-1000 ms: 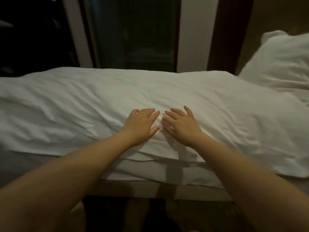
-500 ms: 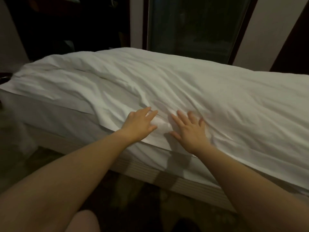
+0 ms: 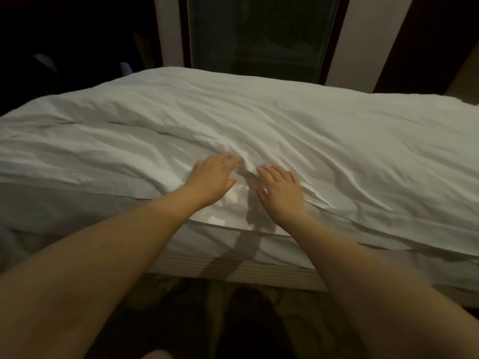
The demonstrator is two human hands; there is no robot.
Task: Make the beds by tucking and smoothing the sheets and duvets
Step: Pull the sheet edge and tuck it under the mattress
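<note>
Overall: a dimly lit room is seen from beside a bed (image 3: 197, 250), with the view directed down across its near long side.
Surface: the top of the bed is covered by a white duvet (image 3: 285, 120), which is spread from end to end and is heavily creased; long folds are seen running from the middle toward the right.
Duvet edge: the near edge is laid along the near side of the bed and is draped slightly over it at the centre and right.
Sheet: a grey-white sheet (image 3: 64, 208) is exposed below the duvet edge at the left, drawn down over the side of the mattress.
Bed base: a ribbed, light-coloured band (image 3: 207, 270) is seen under the sheet along the near side.
Floor: a dark carpet (image 3: 181, 307) is seen below the base; its pattern cannot be made out.
Far side: a tall dark glass panel (image 3: 259, 35) is set behind the bed, flanked by pale wall strips (image 3: 363, 42); the left of the room is lost in shadow.
Left hand: the left hand (image 3: 212, 177) is laid palm-down on the duvet close to its near edge, fingers straight, with nothing clasped.
Right hand: the right hand (image 3: 281, 193) is laid flat just beside it, fingers slightly spread, pressed on the cloth, with nothing clasped.
Between the hands: a narrow gap is left, and a small ridge of bunched fabric is raised at the fingertips.
</note>
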